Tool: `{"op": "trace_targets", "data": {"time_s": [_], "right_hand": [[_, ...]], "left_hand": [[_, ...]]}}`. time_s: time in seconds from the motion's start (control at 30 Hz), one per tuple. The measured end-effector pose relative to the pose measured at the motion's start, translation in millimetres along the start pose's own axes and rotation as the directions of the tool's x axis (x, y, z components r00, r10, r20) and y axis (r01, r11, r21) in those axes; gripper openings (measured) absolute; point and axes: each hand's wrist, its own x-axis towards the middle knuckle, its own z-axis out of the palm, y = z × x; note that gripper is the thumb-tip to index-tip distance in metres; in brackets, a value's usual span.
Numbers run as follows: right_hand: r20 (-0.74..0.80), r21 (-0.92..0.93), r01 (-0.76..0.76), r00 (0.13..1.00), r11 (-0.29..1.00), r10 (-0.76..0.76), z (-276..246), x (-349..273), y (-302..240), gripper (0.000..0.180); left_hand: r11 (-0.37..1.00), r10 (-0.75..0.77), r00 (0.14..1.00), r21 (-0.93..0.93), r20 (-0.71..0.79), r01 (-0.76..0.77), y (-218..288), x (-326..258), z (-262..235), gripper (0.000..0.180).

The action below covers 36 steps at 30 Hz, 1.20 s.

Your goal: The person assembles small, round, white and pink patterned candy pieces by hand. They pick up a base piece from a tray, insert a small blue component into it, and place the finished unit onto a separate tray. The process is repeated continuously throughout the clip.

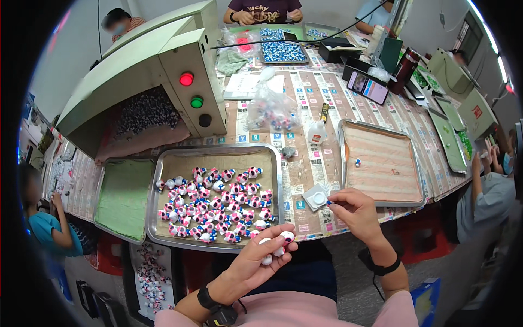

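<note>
My left hand (251, 262) is cupped palm up in front of the tray, its fingers curled round several small white toy heads (287, 236) with pink and dark markings. To the right, my right hand (359, 213) pinches a small blue piece (329, 203) between thumb and fingertips. Just beside that pinch lies a small white dish (317, 198) on a pale square. A metal tray (276, 185) left of centre carries many small pink, white and blue toy figures (207, 204). On the cloth-lined tray (381, 188) at the right, one small blue and white figure (358, 162) stands alone.
A pale machine (163, 65) with red and green lights stands at the left. Beyond the trays are a plastic bag of figures (272, 111), a small white bottle (316, 132) and a propped phone (368, 87). A green-lined tray (125, 196) sits far left. Other people work around the table.
</note>
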Motion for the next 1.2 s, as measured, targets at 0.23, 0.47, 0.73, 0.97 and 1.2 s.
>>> {"op": "trace_targets", "data": {"time_s": [0.23,0.47,0.73,0.97,1.2], "right_hand": [[0.029,-0.267,0.117,0.993,0.957,-0.114,12.6,14.4,1.6,0.017],[0.087,-0.474,0.254,0.966,0.843,-0.242,20.5,20.7,6.4,0.011],[0.042,-0.321,0.188,0.982,0.928,-0.185,18.8,9.4,-11.6,0.015],[0.163,0.123,0.043,0.985,0.991,-0.063,21.6,-24.1,-41.0,0.017],[0.201,0.219,-0.035,0.98,0.975,-0.01,26.2,-34.2,-37.3,0.018]], "left_hand": [[0.999,-0.048,0.995,0.028,0.087,0.046,-2.7,-1.0,-10.0,0.034],[0.998,-0.046,0.996,0.057,0.072,0.042,-2.9,-4.4,-10.6,0.034],[0.998,-0.014,0.998,0.061,0.069,0.01,-5.4,2.3,-7.9,0.036],[0.996,-0.008,0.997,0.088,0.078,0.001,-9.4,8.5,-7.9,0.038],[0.992,-0.001,0.995,0.128,0.104,-0.013,-12.2,10.1,-6.7,0.039]]}}
